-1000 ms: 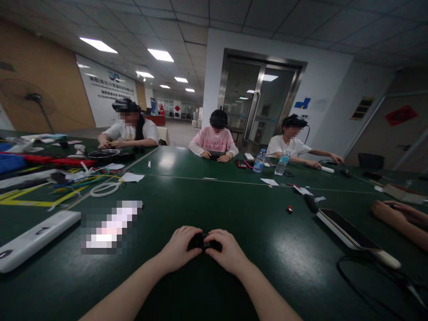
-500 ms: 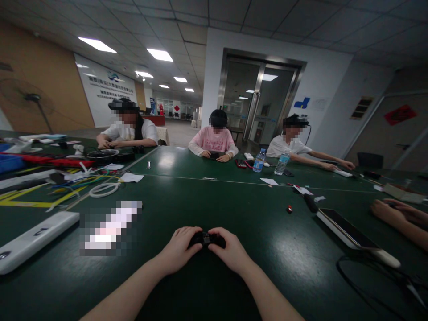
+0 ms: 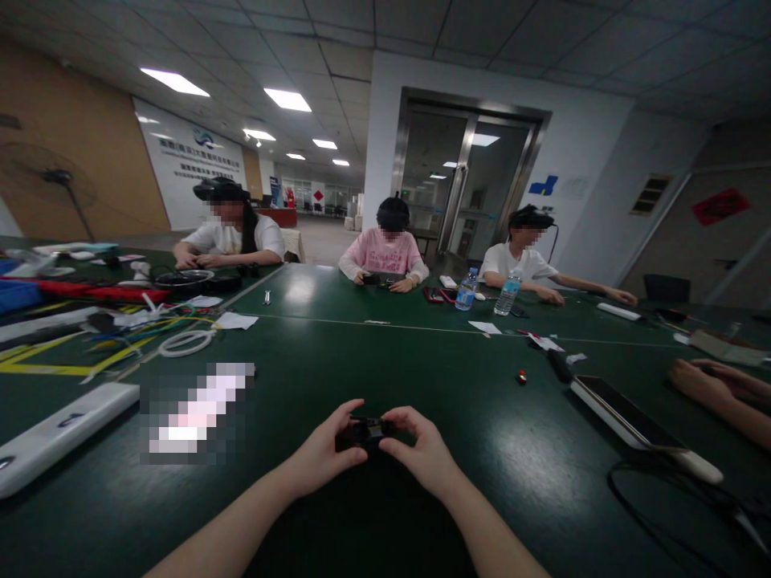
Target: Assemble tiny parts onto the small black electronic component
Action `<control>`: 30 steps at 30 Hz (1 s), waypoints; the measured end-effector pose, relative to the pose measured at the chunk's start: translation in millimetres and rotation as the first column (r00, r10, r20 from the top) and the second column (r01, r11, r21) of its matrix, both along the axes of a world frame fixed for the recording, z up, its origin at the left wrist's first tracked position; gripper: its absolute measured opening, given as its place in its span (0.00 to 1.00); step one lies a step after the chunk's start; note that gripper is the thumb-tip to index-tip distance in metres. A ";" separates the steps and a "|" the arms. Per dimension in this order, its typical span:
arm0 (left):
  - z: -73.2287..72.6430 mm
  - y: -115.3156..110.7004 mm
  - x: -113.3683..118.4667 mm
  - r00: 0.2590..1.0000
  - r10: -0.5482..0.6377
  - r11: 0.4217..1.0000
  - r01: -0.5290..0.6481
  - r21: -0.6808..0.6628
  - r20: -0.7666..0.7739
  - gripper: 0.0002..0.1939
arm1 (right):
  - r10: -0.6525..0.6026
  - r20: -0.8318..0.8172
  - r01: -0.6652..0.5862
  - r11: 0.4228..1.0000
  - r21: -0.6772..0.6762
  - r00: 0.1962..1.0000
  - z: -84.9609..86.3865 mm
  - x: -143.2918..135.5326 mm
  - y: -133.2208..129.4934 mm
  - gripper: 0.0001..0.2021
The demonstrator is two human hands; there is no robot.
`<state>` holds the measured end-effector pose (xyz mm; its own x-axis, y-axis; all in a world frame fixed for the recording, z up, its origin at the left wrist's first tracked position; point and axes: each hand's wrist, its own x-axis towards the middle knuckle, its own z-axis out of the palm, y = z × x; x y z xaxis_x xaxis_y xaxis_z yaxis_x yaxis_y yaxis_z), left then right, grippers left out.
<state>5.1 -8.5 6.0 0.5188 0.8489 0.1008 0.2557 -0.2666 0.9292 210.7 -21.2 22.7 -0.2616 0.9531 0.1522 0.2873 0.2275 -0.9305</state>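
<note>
A small black object (image 3: 369, 432) with a greyish middle is in front of me, low over the dark green table. My right hand (image 3: 425, 449) has its thumb and fingertips closed on the object's right end. My left hand (image 3: 322, 449) is around the left end, its thumb and fingers spread apart in a C. The object's left part sits inside that gap, dark and hard to make out.
The green table (image 3: 289, 353) bears a white case (image 3: 66, 433) and cables (image 3: 138, 333) at left. On the right lie a phone-like device (image 3: 626, 409), a black cable (image 3: 650, 514) and a small red item (image 3: 521, 376). Bottles (image 3: 507, 295) stand farther back. Several people sit around.
The fingers of my left hand have spread from their closed hold on the black object. My right hand's fingers have lifted and arched slightly, still on it.
</note>
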 end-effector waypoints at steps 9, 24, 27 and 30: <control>10.2 -2.9 0.2 0.999 -0.031 0.999 0.031 -0.021 -0.043 0.18 | 0.022 0.079 -0.019 0.999 -0.032 0.997 0.9 -0.3 -1.9 0.14; 3.5 -0.7 -1.5 0.999 -0.024 0.999 0.026 0.037 -0.042 0.14 | 0.069 -0.035 -0.070 0.997 -0.025 0.997 0.5 1.8 0.0 0.14; 3.8 0.0 -1.2 0.999 -0.028 0.999 0.028 0.015 -0.030 0.21 | 0.082 -0.044 -0.083 0.997 -0.005 0.996 -2.3 1.7 0.4 0.13; 7.5 -0.3 0.0 0.998 -0.022 1.000 0.021 -0.017 -0.060 0.24 | 0.093 -0.013 -0.093 0.995 0.024 0.996 -4.4 2.1 1.2 0.12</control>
